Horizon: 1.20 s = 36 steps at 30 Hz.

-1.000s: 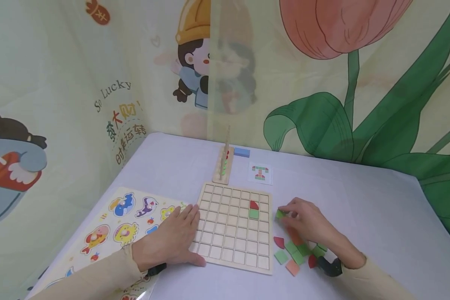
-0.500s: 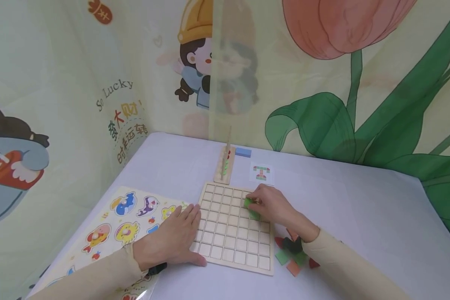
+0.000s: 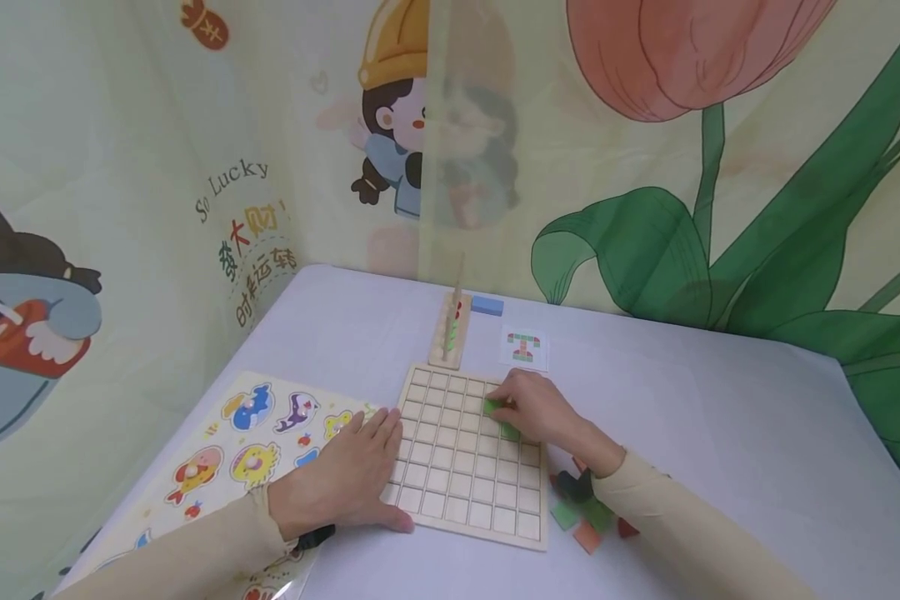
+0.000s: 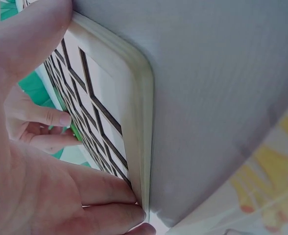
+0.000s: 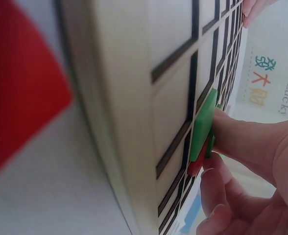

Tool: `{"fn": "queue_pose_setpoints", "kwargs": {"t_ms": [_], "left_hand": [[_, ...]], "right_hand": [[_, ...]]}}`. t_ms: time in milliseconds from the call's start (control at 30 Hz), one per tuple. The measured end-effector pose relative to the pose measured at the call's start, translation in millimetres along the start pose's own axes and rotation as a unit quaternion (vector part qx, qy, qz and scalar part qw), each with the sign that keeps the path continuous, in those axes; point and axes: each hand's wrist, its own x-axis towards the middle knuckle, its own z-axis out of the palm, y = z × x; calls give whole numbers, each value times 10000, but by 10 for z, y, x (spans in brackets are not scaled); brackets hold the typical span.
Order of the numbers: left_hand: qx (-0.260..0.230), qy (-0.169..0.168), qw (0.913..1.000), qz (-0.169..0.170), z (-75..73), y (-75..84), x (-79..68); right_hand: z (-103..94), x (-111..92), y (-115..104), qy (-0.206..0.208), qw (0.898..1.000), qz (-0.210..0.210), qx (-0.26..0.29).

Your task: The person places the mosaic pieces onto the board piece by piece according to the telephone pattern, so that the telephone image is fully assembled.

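On the far right part of the gridded board [image 3: 457, 467], a green tile [image 3: 491, 407] is pinched by the right hand's [image 3: 540, 408] fingers, just left of a red piece [image 5: 197, 162]; well apart, the board's left edge is touched by the left hand's [image 3: 342, 483] straightened fingers.

Red piece [image 5: 24, 93] blurred, cut by edge; loose tiles [image 3: 597, 514] partly behind right sleeve [image 3: 682, 521]

Head view: high, facing forward-down over grid board [image 3: 459, 461]. Wrist views: close, seemingly low, across opposite sides; all share it.
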Motion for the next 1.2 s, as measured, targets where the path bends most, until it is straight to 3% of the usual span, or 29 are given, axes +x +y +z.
{"fn": "queue_pose_setpoints", "kwargs": {"t_ms": [133,467,700,933,1200], "left_hand": [[-50,-17,10000,-18,1,5,-3],[-13,-66,10000,-50,-14,3,-4],[-21,-71,10000,-44,-16,11,-15],[-45,-30,10000,2,-19,4,-23],[-4,-17,10000,26,-7,3,-17]], "right_hand": [[4,3,-3,-33,9999,113,10],[-4,-2,-13,-2,9998,-108,-138],[-29,-62,8,120,9995,203,211],[-171,-287,127,208,9955,824,428],[-318,-760,325,310,9882,1479,258]]}}
